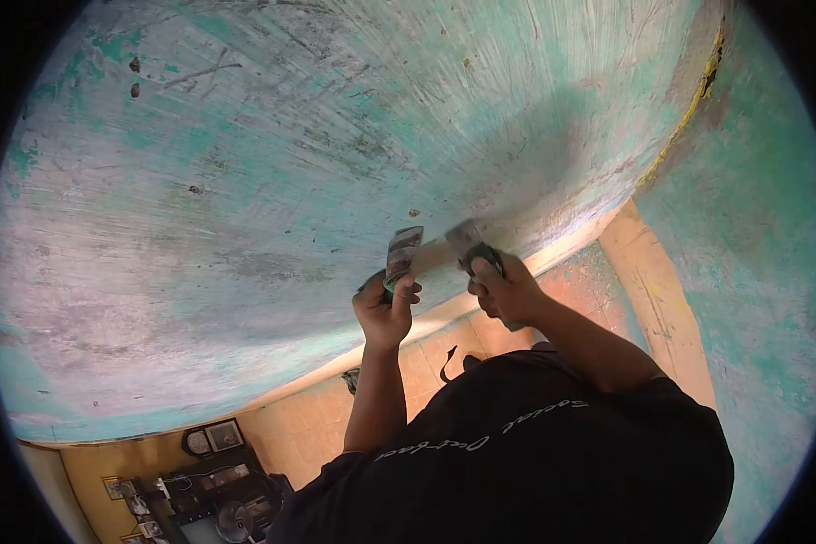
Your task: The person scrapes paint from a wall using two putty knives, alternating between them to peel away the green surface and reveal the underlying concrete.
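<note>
My left hand (385,310) is closed around the handle of a putty knife (405,247), its blade pointing up and smeared with dark and pale paste. To the right, my right hand (506,292) grips a second putty knife (465,238) by its dark handle. That blade is blurred by motion and lies close over the wall, near the left knife. In front of both hands spreads a large wall (245,208) with worn turquoise paint, whitish patches, scratches and a few small holes.
At the right, a green-painted wall (762,272) meets the large one along a yellowish crack (698,100). Tiled floor (290,435) shows below. A fan (236,521), a dark shelf unit and framed pictures (224,436) stand at the lower left. A black shirt (535,453) fills the bottom.
</note>
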### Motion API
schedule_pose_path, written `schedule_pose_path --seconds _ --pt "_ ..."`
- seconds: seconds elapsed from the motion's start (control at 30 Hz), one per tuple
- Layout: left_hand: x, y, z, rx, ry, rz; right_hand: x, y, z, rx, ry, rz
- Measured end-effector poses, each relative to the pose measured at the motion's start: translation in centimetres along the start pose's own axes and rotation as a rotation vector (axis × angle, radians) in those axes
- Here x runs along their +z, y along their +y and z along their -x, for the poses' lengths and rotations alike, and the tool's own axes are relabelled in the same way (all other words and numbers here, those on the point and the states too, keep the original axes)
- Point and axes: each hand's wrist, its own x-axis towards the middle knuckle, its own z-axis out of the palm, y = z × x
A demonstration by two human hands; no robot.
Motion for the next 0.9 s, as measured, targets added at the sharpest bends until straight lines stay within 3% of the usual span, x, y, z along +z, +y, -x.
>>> schedule_pose_path --seconds 0.17,0.4,0.5,0.6,0.7,0.73,0.83,0.9 --pt "0.2 0.6 0.0 -0.035 0.025 0.011 -3.4 6.6 0.2 0.220 0.083 0.084" --pt "0.2 0.5 0.1 -0.072 0.035 0.030 0.6 -0.9 -1.6 -0.073 -0.157 -0.188" --pt "0.2 0.7 0.0 -0.057 0.026 0.032 -0.2 2.4 -1.7 0.018 -0.051 -0.095" --pt "0.1 0.6 0.0 -0.053 0.022 0.018 -1.4 6.3 -0.7 0.286 0.088 0.168" --pt "-0.1 0.2 0.0 0.004 -0.013 -0.044 -1.4 6.4 -0.9 0.242 0.086 0.080" --pt "0.0 0.1 0.0 0.000 0.000 -0.036 -0.1 4.4 -1.5 0.184 0.183 0.054" --pt "0.3 -0.1 0.1 -0.011 0.016 -0.017 0.9 -0.5 -1.2 0.125 -0.093 -0.134" --pt "0.0 -0.3 0.1 0.000 0.002 -0.023 1.2 -0.6 -0.9 0.122 -0.068 -0.120"
